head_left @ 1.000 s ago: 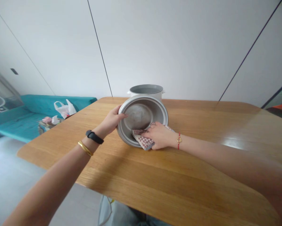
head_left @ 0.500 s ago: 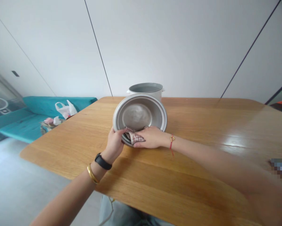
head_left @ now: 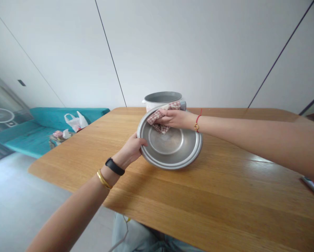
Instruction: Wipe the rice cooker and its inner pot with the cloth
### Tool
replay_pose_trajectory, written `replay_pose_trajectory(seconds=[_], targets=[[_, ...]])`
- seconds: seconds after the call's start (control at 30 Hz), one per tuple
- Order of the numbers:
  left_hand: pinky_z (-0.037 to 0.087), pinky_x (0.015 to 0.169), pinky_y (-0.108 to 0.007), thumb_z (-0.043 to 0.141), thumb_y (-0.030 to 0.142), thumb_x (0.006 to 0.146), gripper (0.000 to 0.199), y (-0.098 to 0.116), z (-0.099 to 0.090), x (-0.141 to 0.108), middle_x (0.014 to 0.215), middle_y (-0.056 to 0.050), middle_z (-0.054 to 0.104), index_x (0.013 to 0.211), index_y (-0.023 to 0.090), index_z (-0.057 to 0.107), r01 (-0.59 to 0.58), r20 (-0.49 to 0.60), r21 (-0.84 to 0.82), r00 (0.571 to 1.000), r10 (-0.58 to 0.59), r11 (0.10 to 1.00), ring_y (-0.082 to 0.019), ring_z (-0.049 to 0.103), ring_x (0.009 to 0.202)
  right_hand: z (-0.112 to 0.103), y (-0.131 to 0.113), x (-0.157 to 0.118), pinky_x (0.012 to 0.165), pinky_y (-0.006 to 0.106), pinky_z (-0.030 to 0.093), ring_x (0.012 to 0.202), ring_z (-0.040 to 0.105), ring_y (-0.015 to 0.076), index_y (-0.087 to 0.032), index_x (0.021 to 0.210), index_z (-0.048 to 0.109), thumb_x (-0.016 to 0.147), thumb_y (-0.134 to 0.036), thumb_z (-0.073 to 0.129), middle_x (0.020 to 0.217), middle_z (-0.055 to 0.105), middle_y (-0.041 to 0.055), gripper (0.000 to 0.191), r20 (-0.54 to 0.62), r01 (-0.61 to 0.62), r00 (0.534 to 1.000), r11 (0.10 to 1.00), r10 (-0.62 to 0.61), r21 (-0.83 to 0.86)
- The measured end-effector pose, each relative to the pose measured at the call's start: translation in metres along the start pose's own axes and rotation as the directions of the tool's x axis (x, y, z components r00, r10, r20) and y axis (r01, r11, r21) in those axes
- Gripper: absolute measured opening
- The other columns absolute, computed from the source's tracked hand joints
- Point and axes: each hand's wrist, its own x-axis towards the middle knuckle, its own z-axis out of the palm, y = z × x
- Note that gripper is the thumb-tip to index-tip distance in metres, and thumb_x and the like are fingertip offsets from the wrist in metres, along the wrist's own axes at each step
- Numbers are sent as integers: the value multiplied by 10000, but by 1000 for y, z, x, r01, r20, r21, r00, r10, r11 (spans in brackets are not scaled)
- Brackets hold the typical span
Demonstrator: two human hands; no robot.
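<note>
A round silver metal pot (head_left: 170, 141), perhaps the inner pot of a rice cooker, is tilted with its inside facing me over the table. My left hand (head_left: 132, 148) grips its left rim, thumb on the inner edge. My right hand (head_left: 174, 119) is closed on a red-and-white patterned cloth (head_left: 161, 127), pressed against the upper inside wall and rim. Part of the cloth sticks up past the rim. Behind the metal pot stands a white pot-shaped body (head_left: 150, 104) with a grey inside, its lower part hidden.
The wooden table (head_left: 225, 189) reaches back to a white panelled wall (head_left: 185, 49). At the right edge lies a flat dark object (head_left: 313, 187), partly under my forearm. To the left is a teal sofa (head_left: 41, 122) with a white plastic bag (head_left: 77, 121).
My right hand has moved the cloth from the lower rim of the metal pot up to its upper inside. The pot has shifted right and slightly down, with my left hand still gripping it.
</note>
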Motion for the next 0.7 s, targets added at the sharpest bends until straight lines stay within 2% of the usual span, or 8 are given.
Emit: replay_pose_trajectory(seconds=[0.07, 0.2, 0.27, 0.37, 0.47, 0.53, 0.6, 0.7], targets=[[514, 596, -310, 621, 48, 464, 444, 2, -3, -1, 725, -32, 674, 888, 164, 688, -12, -25, -1, 1000, 12, 1000, -218, 641, 674, 15, -8, -11, 995, 430, 515, 1307, 568, 233, -110, 1067, 771, 871, 33, 447, 1203, 725, 125, 404, -1, 96, 995, 994, -97, -46], [543, 639, -338, 660, 55, 484, 423, 7, -3, -1, 776, -50, 706, 892, 158, 695, -39, -51, -57, 998, 36, 998, -223, 654, 696, 49, -48, -32, 1120, 623, 376, 1247, 576, 417, -62, 1024, 798, 907, 13, 594, 1021, 729, 227, 247, 126, -204, 964, 955, 235, -214], [555, 673, -347, 695, 56, 483, 429, 7, 1, -1, 814, -55, 722, 901, 157, 694, -56, -67, -98, 997, 49, 994, -218, 662, 713, 61, -71, -33, 1083, 621, 398, 1103, 646, 398, -110, 1073, 791, 954, -87, 620, 1006, 733, 201, 210, 201, -263, 939, 960, 279, -99], [549, 675, -339, 748, 77, 487, 416, 4, 7, -5, 814, -58, 721, 892, 152, 688, -67, -65, -113, 996, 60, 991, -206, 662, 706, 72, -94, -18, 998, 505, 479, 1040, 662, 326, -166, 1148, 759, 1051, -209, 523, 1083, 727, 160, 259, 168, -168, 974, 983, 154, 71], [533, 674, -309, 761, 97, 497, 397, -1, 10, -12, 809, -54, 719, 882, 148, 682, -99, -70, -103, 993, 92, 990, -189, 657, 707, 76, -91, 5, 1019, 486, 462, 1236, 553, 342, -123, 1250, 717, 1083, -166, 400, 1317, 648, 178, 361, -5, -42, 999, 998, 42, 51], [524, 678, -291, 748, 101, 499, 412, -4, 10, -16, 818, -42, 726, 902, 154, 686, -147, -101, -81, 985, 139, 986, -185, 657, 728, 75, -78, 15, 1059, 540, 422, 1308, 478, 375, -78, 1378, 646, 1083, -140, 358, 1440, 561, 210, 417, -103, -62, 993, 998, 59, -26], [517, 663, -289, 728, 116, 501, 428, -5, 9, -17, 806, -29, 727, 924, 161, 687, -172, -133, -49, 977, 164, 984, -194, 654, 733, 72, -66, 18, 1085, 601, 373, 1291, 481, 406, -18, 1430, 594, 1067, -106, 342, 1428, 545, 267, 451, -126, -214, 970, 975, 206, -55], [498, 632, -286, 701, 145, 501, 424, -4, 11, -16, 768, -13, 713, 924, 162, 685, -202, -201, -10, 960, 196, 979, -199, 637, 710, 70, -59, 8, 1087, 676, 318, 1250, 521, 472, 59, 1239, 686, 995, -43, 433, 1242, 617, 345, 366, 39, -448, 894, 894, 447, 5]])
